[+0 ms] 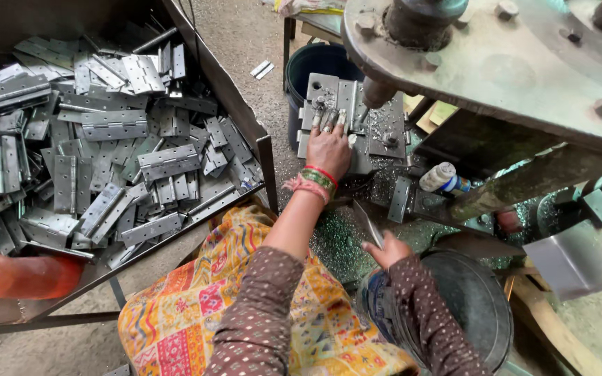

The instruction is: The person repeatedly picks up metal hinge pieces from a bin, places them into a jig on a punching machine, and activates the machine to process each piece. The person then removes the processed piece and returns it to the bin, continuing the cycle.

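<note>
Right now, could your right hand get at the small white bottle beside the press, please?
Probably not straight away. The right hand already holds a flat metal strip, so its fingers are occupied. The path itself looks open: the white bottle lies uncovered on the bench, up and to the right, with nothing between them.

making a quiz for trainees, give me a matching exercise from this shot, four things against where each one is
1 left hand
2 right hand
3 hinge pile
4 small bottle

a in the metal tray
b lying right of the die block
c holding a metal strip above a bucket
d fingers on the die block under the press

Pairs: 1-d, 2-c, 3-a, 4-b
</note>
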